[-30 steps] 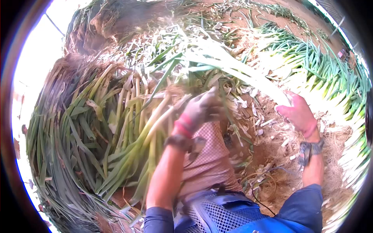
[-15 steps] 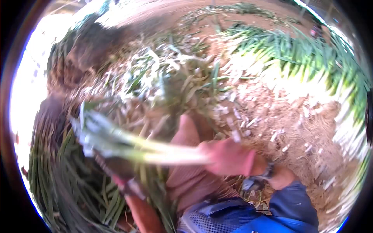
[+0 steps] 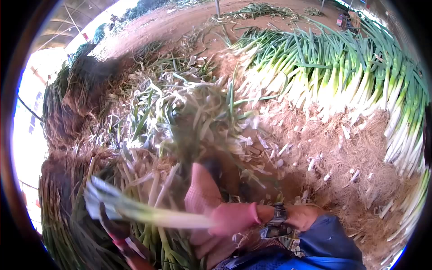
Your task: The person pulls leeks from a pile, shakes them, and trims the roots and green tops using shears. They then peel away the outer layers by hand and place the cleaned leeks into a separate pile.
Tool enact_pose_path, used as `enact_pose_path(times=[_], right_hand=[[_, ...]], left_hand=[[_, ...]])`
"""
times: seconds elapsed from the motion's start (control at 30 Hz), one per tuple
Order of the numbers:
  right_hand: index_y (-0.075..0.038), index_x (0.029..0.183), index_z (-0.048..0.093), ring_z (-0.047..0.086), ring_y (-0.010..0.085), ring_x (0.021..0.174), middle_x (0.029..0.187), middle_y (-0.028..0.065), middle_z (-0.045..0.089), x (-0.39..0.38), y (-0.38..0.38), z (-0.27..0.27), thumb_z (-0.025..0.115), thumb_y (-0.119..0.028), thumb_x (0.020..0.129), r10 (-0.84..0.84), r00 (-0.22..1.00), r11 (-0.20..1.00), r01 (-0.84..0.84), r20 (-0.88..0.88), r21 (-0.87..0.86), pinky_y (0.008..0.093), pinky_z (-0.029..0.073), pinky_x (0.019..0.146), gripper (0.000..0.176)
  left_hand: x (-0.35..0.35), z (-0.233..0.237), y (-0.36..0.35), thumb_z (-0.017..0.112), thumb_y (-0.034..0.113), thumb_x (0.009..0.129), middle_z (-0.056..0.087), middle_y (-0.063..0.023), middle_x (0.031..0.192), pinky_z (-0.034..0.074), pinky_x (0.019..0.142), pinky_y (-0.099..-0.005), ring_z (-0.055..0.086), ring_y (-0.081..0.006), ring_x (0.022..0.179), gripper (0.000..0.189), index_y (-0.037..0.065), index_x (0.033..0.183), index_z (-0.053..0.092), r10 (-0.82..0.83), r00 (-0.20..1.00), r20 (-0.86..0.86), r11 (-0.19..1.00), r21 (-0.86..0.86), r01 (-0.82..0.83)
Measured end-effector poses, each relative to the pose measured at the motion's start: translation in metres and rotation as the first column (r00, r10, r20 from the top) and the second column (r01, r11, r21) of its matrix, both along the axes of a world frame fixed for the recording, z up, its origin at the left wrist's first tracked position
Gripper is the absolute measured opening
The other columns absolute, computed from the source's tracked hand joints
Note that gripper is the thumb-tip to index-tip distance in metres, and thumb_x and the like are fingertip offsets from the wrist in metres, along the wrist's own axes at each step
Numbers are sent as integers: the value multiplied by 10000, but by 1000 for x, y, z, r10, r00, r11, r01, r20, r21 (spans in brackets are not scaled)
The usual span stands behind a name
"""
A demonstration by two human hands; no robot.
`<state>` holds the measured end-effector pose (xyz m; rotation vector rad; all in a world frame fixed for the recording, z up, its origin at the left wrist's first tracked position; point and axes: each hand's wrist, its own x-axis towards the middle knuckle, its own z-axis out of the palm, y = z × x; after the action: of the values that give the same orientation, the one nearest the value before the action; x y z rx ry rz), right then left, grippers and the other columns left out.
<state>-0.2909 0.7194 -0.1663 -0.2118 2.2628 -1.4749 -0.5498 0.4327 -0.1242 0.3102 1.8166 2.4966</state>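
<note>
My right hand [image 3: 234, 219], in a pink glove with a watch at the wrist, is closed around the pale root end of a long green onion [image 3: 166, 217]. The onion lies nearly level across my lap, its leaves pointing left and blurred by motion. My left hand [image 3: 114, 227], in a dark glove with a pink cuff, is at the onion's leafy end, one finger over the leaves. Blur hides how far its fingers are closed. Beneath and around it is a pile of untrimmed green onions [image 3: 67, 225] with dry, brownish outer leaves.
Cleaned green onions [image 3: 333, 76] lie in a long curved row at the right, roots toward me. Peeled leaves and skins [image 3: 180, 103] are heaped ahead. Root scraps are scattered over the soil [image 3: 301, 148]. More bundled onions [image 3: 74, 103] stand at the far left.
My right hand has moved left and down in view with the onion. My left hand has also come lower and further left, now against the leaves. The view has shifted.
</note>
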Motion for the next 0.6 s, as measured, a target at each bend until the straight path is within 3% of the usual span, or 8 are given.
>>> enact_pose_path(times=[0.13,0.17,0.33,0.37,0.4,0.43,0.5,0.6], right_hand=[[-15,1093,673,734,204,667,794,94,742,-3,50,23,660,-322,1021,-598,791,719,461,-127,-520,347,608,590,316],[23,1178,644,731,160,656,820,100,752,-12,73,17,655,-332,1028,-702,624,675,427,-344,-602,300,603,535,386],[-65,1048,732,682,146,619,732,23,691,-71,237,91,586,-435,1063,-986,116,164,731,-116,-662,291,572,598,397],[-69,1079,726,620,141,584,718,0,647,-78,292,86,625,-441,1051,-963,169,265,740,-211,-618,265,501,549,386],[-59,1053,709,581,138,592,706,-19,590,-86,307,111,632,-510,1041,-985,101,160,829,-138,-536,294,464,542,457],[-46,983,675,532,123,595,692,-26,528,-96,354,99,615,-601,1024,-980,167,197,886,-108,-420,342,453,551,560],[-88,893,625,471,168,616,699,-5,473,-108,383,84,606,-653,1005,-956,8,31,997,-293,-72,387,449,586,577],[-59,900,663,602,191,634,728,43,608,-101,353,5,602,-612,1019,-939,155,213,962,-306,-168,367,526,581,569]], left_hand=[[-61,131,165,648,445,1051,589,-165,1472,509,1156,-525,621,-302,1319,772,75,1654,338,-467,882,-62,884,-9,467],[-88,138,189,634,433,1061,572,-182,1500,521,1146,-525,625,-313,1320,765,71,1663,332,-807,484,-338,524,-33,851],[26,129,269,771,322,980,457,-261,1619,592,1063,-443,608,-358,1371,928,24,1682,243,-676,500,-542,730,-399,555],[52,142,252,862,264,909,446,-270,1623,584,1065,-393,608,-353,1375,1051,12,1687,200,-828,558,-50,553,-235,799],[54,119,237,850,616,839,348,-277,1687,447,1193,-535,421,-430,1515,1234,22,1695,189,-816,579,4,528,-404,747],[52,104,220,899,550,822,371,-261,1680,436,1202,-488,417,-387,1521,1238,11,1693,203,-786,585,198,484,-391,783],[24,25,156,891,454,880,409,-196,1661,463,1169,-414,473,-297,1475,1128,1,1685,244,-618,751,233,592,-489,640],[7,-53,45,787,178,995,622,-121,1413,552,986,-311,651,-183,1163,793,-44,1626,360,-390,849,358,656,-540,528]])
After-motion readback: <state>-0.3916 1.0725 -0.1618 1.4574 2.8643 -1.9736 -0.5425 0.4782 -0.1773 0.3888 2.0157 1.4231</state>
